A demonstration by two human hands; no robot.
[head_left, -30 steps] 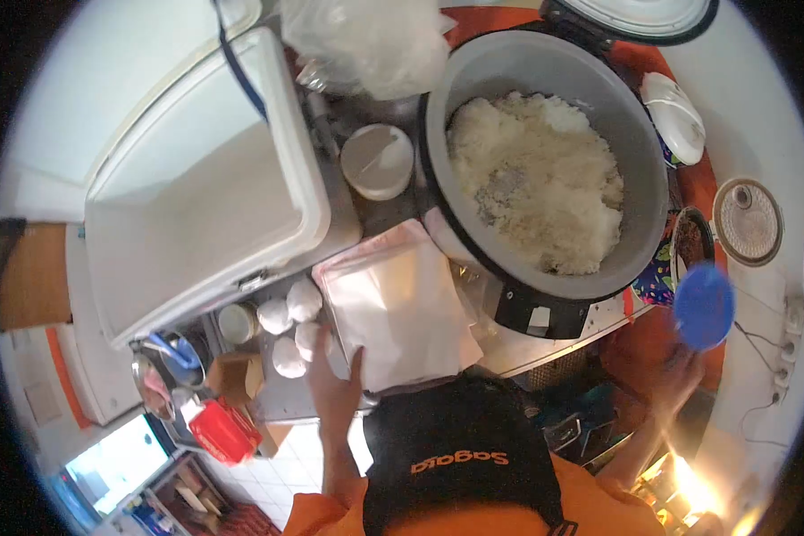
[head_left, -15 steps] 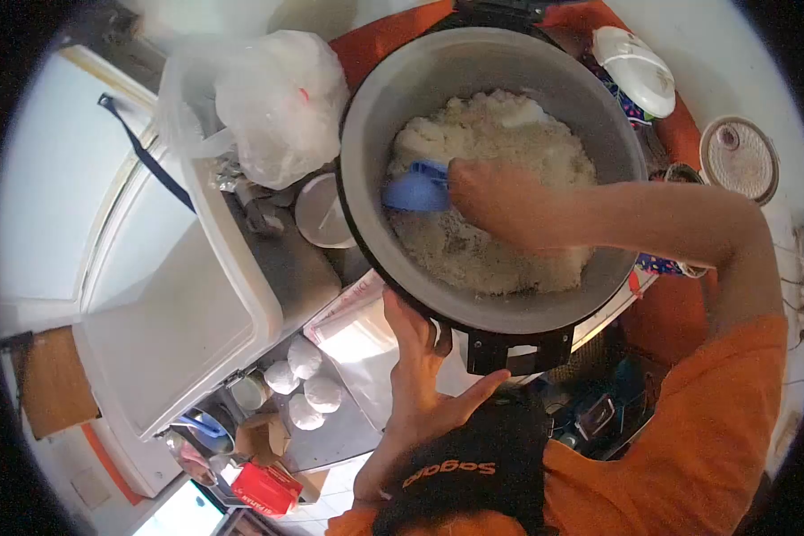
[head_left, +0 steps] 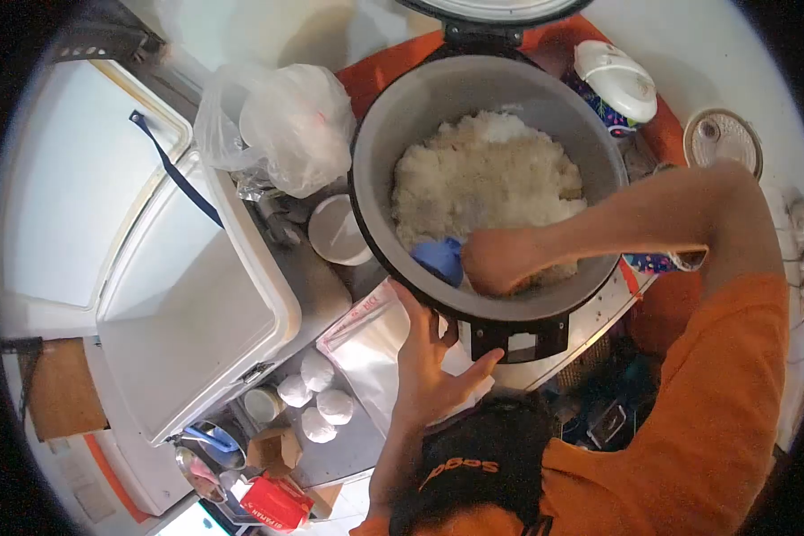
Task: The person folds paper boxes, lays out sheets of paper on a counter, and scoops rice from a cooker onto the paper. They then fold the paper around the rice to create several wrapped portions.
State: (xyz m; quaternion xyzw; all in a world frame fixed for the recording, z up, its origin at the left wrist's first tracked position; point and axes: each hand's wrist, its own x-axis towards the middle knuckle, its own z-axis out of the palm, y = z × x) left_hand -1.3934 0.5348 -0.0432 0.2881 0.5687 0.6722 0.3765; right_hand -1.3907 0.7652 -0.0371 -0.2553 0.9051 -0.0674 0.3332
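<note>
A big white cooler box [head_left: 188, 313] sits on the left with its lid [head_left: 80, 205] flipped open, and a dark blue strap [head_left: 177, 179] hangs across it. The box looks bare inside. Down at the bottom sits a red packet [head_left: 275, 512] with white writing on it, but the letters are too small to read. Near it 3 small white wrapped balls [head_left: 317, 402] lie close together on the counter, beside a little round tub [head_left: 261, 404]. A clear plastic bag [head_left: 281, 121] sits up top, all puffy, and I cannot tell what is in it. Under it is a small white bowl [head_left: 338, 230]. A stack of white paper sheets [head_left: 371, 344] lies on the counter. The left hand [head_left: 433, 353] rests over it with fingers spread wide, touching the front rim of the rice cooker [head_left: 509, 317]. The grey pot [head_left: 393, 125] is very big, holds lots of white rice [head_left: 487, 174], and its lid stands open at the back. The right hand [head_left: 500, 259] is down inside the pot, closed around a blue scoop [head_left: 439, 257] that pushes into the rice at the front edge. Orange letters on the black cap [head_left: 478, 460] are upside down and hard to read. On the right are a white patterned lid [head_left: 615, 79] and a round mesh cover [head_left: 722, 138].
</note>
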